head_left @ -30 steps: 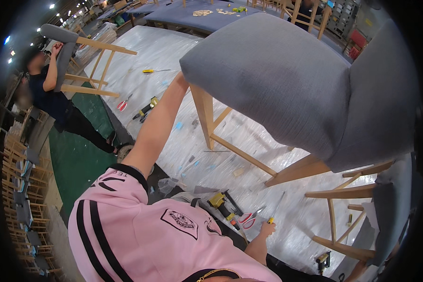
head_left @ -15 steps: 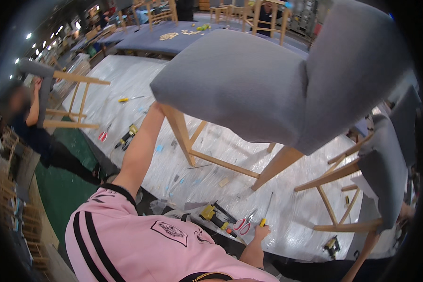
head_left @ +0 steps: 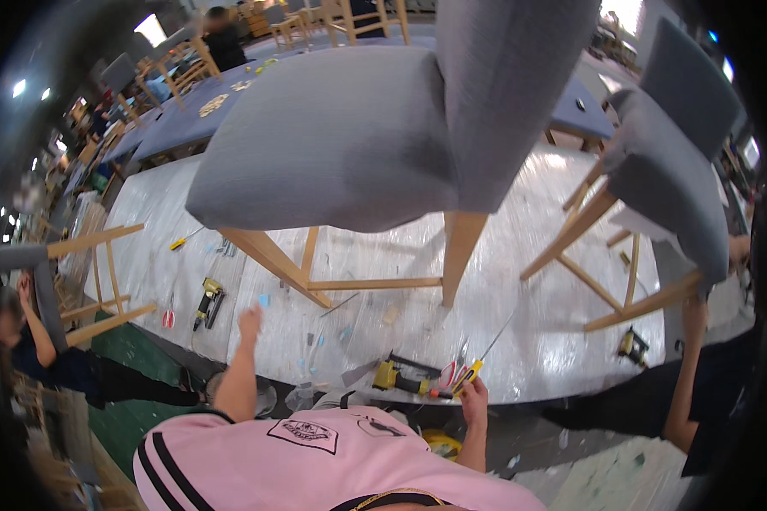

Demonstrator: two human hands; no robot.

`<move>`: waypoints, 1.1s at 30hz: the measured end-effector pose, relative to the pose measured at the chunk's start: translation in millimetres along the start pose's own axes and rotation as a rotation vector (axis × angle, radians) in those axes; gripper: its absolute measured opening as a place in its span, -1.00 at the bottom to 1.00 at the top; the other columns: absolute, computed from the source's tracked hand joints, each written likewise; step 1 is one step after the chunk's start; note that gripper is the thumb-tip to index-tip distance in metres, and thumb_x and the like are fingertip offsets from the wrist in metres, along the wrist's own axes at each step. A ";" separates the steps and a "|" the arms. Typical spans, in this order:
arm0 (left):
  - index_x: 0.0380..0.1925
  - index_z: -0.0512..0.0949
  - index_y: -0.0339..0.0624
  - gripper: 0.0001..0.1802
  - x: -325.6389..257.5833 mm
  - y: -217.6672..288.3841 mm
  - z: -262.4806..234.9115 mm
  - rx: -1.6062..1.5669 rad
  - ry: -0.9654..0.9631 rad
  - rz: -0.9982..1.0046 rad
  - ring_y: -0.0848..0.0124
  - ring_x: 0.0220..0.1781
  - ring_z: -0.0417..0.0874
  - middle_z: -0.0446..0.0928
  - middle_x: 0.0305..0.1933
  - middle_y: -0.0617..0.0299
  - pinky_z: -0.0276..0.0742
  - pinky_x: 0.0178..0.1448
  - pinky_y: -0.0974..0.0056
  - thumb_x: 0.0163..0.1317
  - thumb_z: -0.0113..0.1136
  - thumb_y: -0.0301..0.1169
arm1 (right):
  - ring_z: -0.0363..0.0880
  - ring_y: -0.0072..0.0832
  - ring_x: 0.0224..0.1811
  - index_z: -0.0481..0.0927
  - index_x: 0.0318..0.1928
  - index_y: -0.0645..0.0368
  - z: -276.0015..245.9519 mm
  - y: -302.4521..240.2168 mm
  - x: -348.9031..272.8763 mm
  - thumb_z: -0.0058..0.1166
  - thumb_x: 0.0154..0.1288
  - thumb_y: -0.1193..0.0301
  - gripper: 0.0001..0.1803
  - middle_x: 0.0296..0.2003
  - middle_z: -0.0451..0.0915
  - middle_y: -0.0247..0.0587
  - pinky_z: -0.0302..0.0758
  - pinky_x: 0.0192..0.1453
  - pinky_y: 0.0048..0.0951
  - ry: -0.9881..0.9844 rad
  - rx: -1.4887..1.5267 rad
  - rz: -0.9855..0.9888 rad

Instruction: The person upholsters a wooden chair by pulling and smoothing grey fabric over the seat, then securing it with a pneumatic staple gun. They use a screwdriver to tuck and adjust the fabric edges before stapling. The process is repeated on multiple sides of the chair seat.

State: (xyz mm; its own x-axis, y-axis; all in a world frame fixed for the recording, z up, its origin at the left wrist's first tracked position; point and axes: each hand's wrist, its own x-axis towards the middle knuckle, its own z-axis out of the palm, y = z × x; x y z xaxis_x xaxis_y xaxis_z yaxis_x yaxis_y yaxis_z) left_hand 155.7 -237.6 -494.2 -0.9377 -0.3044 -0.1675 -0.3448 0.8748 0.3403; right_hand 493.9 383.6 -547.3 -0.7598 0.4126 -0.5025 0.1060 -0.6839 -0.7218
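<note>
A grey upholstered chair [head_left: 332, 128] with pale wooden legs stands upright on a worktable [head_left: 375, 328] covered in clear plastic. My left hand [head_left: 250, 323] is raised in front of the chair's left front leg, apart from it; its fingers look loosely spread, with nothing in them. In my right hand [head_left: 475, 393], at the near edge, is a screwdriver [head_left: 470, 375] held by its yellow handle, its long thin shaft pointing up and right. Just left of that hand lie red-handled scissors [head_left: 448, 373] and a yellow-and-black staple gun [head_left: 394, 376].
Another staple gun [head_left: 209, 303], red scissors [head_left: 169, 317] and a yellow screwdriver [head_left: 179, 244] lie on the left. At the right, a co-worker's arm [head_left: 689, 366] reaches to a tilted grey chair [head_left: 665, 162]. A person [head_left: 38, 341] at the left handles another chair [head_left: 102, 289].
My left hand has let go of the chair's front corner and come down toward me. The chair now stands upright, further left in view. My right hand has lifted slightly with the screwdriver.
</note>
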 end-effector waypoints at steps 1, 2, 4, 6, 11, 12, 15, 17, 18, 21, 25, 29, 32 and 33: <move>-0.36 0.73 -0.36 -0.40 -48.3 22.6 35.5 -0.194 -0.127 -0.159 0.30 -0.57 0.69 0.61 -0.61 0.04 0.62 -0.40 0.04 0.41 0.22 0.08 | 0.72 -0.34 -0.18 0.61 0.11 0.25 37.2 -30.2 -35.9 0.17 0.45 0.42 -0.71 -0.25 0.69 -0.18 0.65 0.04 -0.24 -0.018 -0.008 0.023; -0.30 0.75 -0.36 -0.60 -93.2 32.2 48.8 -0.438 -0.213 -0.024 0.36 -0.55 0.68 0.66 -0.55 0.11 0.61 -0.45 0.14 0.32 0.37 -0.14 | 0.72 -0.36 -0.19 0.61 0.08 0.23 64.6 -48.9 -56.8 0.17 0.45 0.44 -0.74 -0.27 0.69 -0.18 0.65 0.03 -0.23 -0.053 0.002 0.054; -0.17 0.77 -0.29 -0.75 -145.6 69.5 65.9 -0.393 -0.413 0.084 0.39 -0.49 0.71 0.76 -0.33 0.12 0.65 -0.41 0.23 0.26 0.37 -0.34 | 0.64 -0.42 -0.32 0.60 -0.05 0.19 81.0 -30.3 -49.7 0.20 0.44 0.43 -0.84 -0.39 0.59 -0.26 0.63 -0.13 -0.28 -0.239 0.036 0.138; -0.17 0.78 -0.24 -0.81 -180.2 123.5 77.2 -0.498 -0.595 0.268 0.33 -0.29 0.78 0.78 -0.25 0.08 0.70 -0.19 0.21 0.27 0.27 -0.49 | 0.57 -0.51 -0.45 0.66 -0.05 0.19 122.5 -19.1 -41.0 0.22 0.49 0.29 -0.77 -0.46 0.58 -0.33 0.56 -0.30 -0.42 -0.292 -0.156 0.141; 0.18 0.62 -0.12 -0.50 -267.6 305.4 1.5 -0.329 -0.476 1.162 -0.01 0.20 0.66 0.50 0.34 -0.11 0.67 0.13 0.07 0.21 0.16 -0.65 | 0.49 -0.60 -0.55 0.66 0.05 0.20 202.7 -6.3 -41.2 0.19 0.50 0.02 -0.53 -0.43 0.60 -0.34 0.42 -0.52 -0.47 -0.330 -0.157 0.219; 0.27 0.56 -0.10 -0.42 -274.8 318.6 -5.2 -0.324 -0.448 1.227 -0.01 0.25 0.63 0.38 0.49 -0.13 0.66 0.17 0.05 0.21 0.15 -0.66 | 0.48 -0.58 -0.57 0.64 0.05 0.20 209.7 1.4 -40.2 0.16 0.52 0.02 -0.53 -0.43 0.59 -0.34 0.41 -0.52 -0.46 -0.324 -0.012 0.251; 0.36 0.49 -0.06 -0.36 -283.7 336.0 -31.2 -0.284 -0.711 1.194 0.01 0.28 0.62 0.15 0.63 -0.10 0.62 0.26 0.09 0.24 0.11 -0.65 | 0.46 -0.53 -0.60 0.60 -0.02 0.17 233.0 -15.8 -54.9 0.11 0.55 0.07 -0.61 -0.43 0.55 -0.34 0.39 -0.50 -0.43 -0.304 0.282 0.256; 0.39 0.46 -0.04 -0.35 -282.2 335.0 -47.9 -0.254 -0.834 1.200 -0.06 0.40 0.50 0.08 0.66 -0.09 0.50 0.40 -0.01 0.25 0.12 -0.61 | 0.46 -0.53 -0.60 0.61 -0.04 0.17 242.8 -23.2 -58.3 0.12 0.54 0.10 -0.64 -0.43 0.56 -0.33 0.40 -0.48 -0.43 -0.311 0.330 0.206; 0.41 0.45 -0.03 -0.34 -276.4 336.5 -54.6 -0.251 -0.883 1.202 -0.10 0.46 0.44 0.04 0.68 -0.09 0.45 0.47 -0.06 0.26 0.12 -0.59 | 0.46 -0.55 -0.59 0.63 -0.06 0.19 247.1 -27.1 -61.0 0.13 0.53 0.15 -0.67 -0.42 0.57 -0.33 0.42 -0.47 -0.44 -0.324 0.290 0.186; 0.40 0.48 0.08 -0.34 -252.7 351.2 -75.4 -0.074 -0.500 1.781 -0.23 0.59 0.21 0.05 0.68 -0.10 0.16 0.59 -0.35 0.24 0.18 -0.52 | 0.46 -0.58 -0.58 0.65 -0.07 0.20 252.9 -14.5 -52.6 0.16 0.50 0.24 -0.73 -0.44 0.58 -0.34 0.43 -0.48 -0.45 -0.269 0.189 -0.045; 0.19 0.58 0.18 -0.45 -214.6 432.1 -156.8 0.152 0.130 2.036 -0.32 0.64 0.03 0.06 0.67 -0.07 -0.03 0.58 -0.51 0.14 0.35 -0.37 | 0.43 -0.62 -0.59 0.66 -0.09 0.23 267.8 -36.5 -65.4 0.24 0.43 0.34 -0.79 -0.54 0.52 -0.37 0.40 -0.50 -0.50 -0.075 0.262 -0.176; -0.10 0.62 -0.06 -0.69 -199.4 493.0 -238.2 0.433 0.529 1.905 -0.20 0.69 -0.03 0.04 0.69 0.01 -0.14 0.68 -0.31 0.15 0.44 -0.38 | 0.39 -0.64 -0.64 0.66 -0.08 0.24 282.4 -39.9 -64.3 0.21 0.42 0.37 -0.80 -0.49 0.60 -0.29 0.40 -0.52 -0.51 -0.129 0.369 -0.269; -0.22 0.56 -0.08 -0.69 -179.4 493.1 -235.1 0.767 0.943 1.881 -0.09 0.70 0.01 0.03 0.70 0.04 -0.05 0.70 -0.18 0.10 0.49 -0.36 | 0.40 -0.65 -0.65 0.66 -0.09 0.23 312.7 -42.1 -55.3 0.19 0.43 0.38 -0.82 -0.45 0.65 -0.27 0.40 -0.52 -0.53 -0.124 0.331 -0.407; -0.24 0.55 -0.08 -0.70 -176.7 495.3 -237.5 0.713 0.908 1.928 -0.06 0.70 0.02 0.04 0.70 0.05 -0.03 0.70 -0.15 0.10 0.49 -0.36 | 0.41 -0.65 -0.65 0.66 -0.09 0.23 324.9 -49.5 -56.3 0.19 0.43 0.38 -0.82 -0.46 0.64 -0.28 0.40 -0.52 -0.54 -0.124 0.352 -0.449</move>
State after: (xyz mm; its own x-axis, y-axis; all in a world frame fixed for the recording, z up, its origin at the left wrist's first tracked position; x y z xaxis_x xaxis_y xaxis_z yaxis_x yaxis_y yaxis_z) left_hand 140.3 160.0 -76.3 0.1366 0.9563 0.2583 0.5908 0.1306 -0.7961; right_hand 323.0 198.7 -328.7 -0.7528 0.6492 -0.1085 -0.4474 -0.6256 -0.6391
